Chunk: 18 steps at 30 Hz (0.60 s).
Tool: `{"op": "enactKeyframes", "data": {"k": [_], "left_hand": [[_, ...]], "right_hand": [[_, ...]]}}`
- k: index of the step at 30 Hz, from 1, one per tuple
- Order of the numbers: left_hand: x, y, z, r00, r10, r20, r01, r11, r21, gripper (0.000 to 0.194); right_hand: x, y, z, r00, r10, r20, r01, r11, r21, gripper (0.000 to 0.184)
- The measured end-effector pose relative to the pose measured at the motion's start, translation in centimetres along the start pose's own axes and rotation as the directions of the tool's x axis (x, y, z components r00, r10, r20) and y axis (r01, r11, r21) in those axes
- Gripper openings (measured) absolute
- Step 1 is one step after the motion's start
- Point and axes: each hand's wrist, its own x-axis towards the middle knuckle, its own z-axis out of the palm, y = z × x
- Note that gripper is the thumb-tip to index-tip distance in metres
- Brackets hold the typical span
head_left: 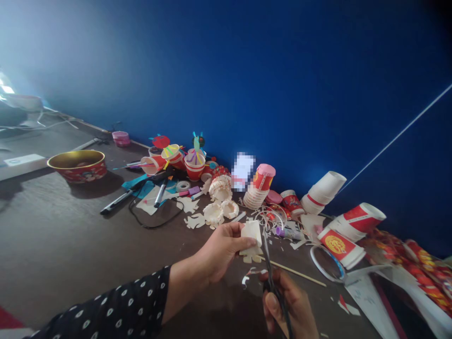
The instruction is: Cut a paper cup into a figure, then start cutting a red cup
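My left hand (pixel 221 252) pinches a small piece of white paper (pixel 252 232) above the dark brown table (pixel 70 235). My right hand (pixel 287 303) is closed round the handles of black scissors (pixel 270 268), whose blades point up and meet the right edge of the paper piece. A cut white paper shape (pixel 251 256) lies on the table just under the held piece. A thin wooden stick (pixel 296 273) lies to the right of the blades.
Along the blue wall lie stacks of red and white paper cups (pixel 323 190), decorated cup crafts (pixel 194 162), paper scraps, pens (pixel 118 200), tape (pixel 182 185) and a black cable. A gold and red bowl (pixel 78 165) stands at the left.
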Motion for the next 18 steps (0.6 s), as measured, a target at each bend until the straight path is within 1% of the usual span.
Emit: {"op": "enactKeyframes", "data": {"k": [8, 12, 16, 18], "left_hand": [[-0.12, -0.39, 0.20, 1.000, 0.011, 0.022, -0.010, 1.000, -0.024, 0.023], [-0.29, -0.35, 0.32, 0.999, 0.016, 0.032, -0.015, 1.000, -0.023, 0.022], [-0.46, -0.33, 0.39, 0.999, 0.012, 0.035, -0.011, 1.000, -0.024, 0.023], [-0.49, -0.33, 0.43, 1.000, 0.007, 0.028, -0.006, 1.000, -0.027, 0.025]], "right_hand": [[0.04, 0.53, -0.28, 0.999, -0.030, 0.017, 0.031, 0.999, -0.027, 0.046], [0.17, 0.51, -0.42, 0.997, 0.017, 0.078, -0.016, 1.000, -0.007, 0.046], [-0.03, 0.18, -0.26, 1.000, -0.005, 0.004, 0.005, 0.999, -0.047, 0.046], [-0.13, 0.11, -0.17, 1.000, -0.009, -0.007, 0.008, 0.998, -0.062, 0.045]]}}
